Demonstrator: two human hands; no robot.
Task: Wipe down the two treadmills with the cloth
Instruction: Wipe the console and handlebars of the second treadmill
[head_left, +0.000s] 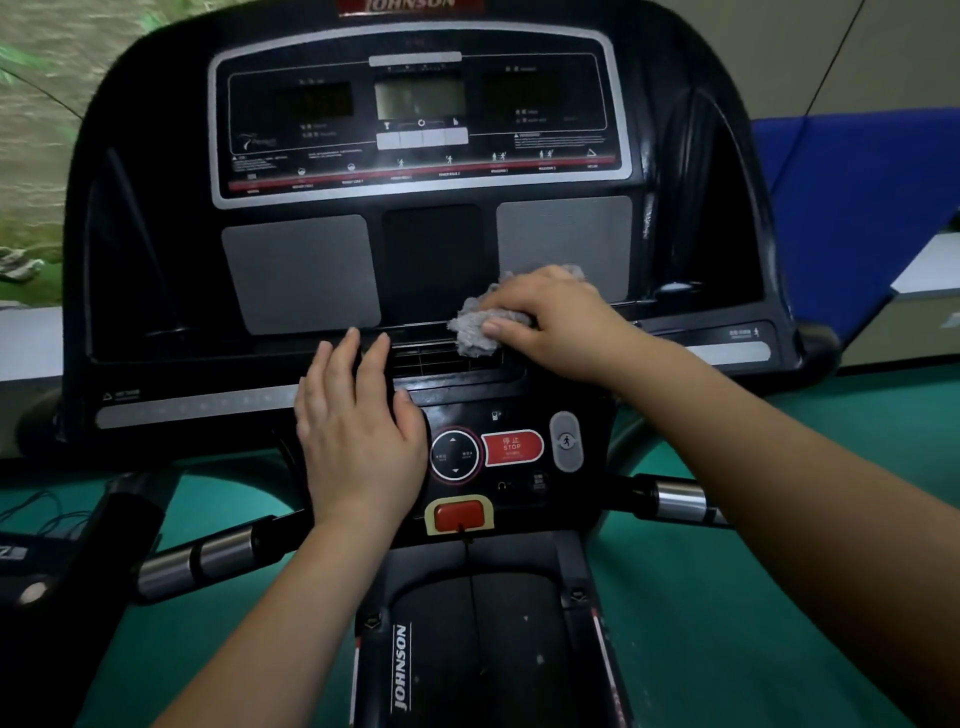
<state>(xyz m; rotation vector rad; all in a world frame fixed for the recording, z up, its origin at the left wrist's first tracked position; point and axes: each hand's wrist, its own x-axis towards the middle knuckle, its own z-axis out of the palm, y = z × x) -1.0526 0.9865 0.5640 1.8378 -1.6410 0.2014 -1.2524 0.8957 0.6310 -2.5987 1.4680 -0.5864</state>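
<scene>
Bare forearms reaching over the black treadmill (156, 130), left hand (358, 431) lying flat on its console beside the round dial (454, 455), fingers straight and slightly spread, right hand (550, 322) gripping the grey cloth (470, 335) with curled fingers, pressing it onto the console ledge under the right grey panel (566, 234)

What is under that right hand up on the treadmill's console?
A crumpled grey cloth lies under the right hand, sticking out at its edges. It is pressed on the console by the vent slots. The surface beneath the cloth is covered.
</scene>
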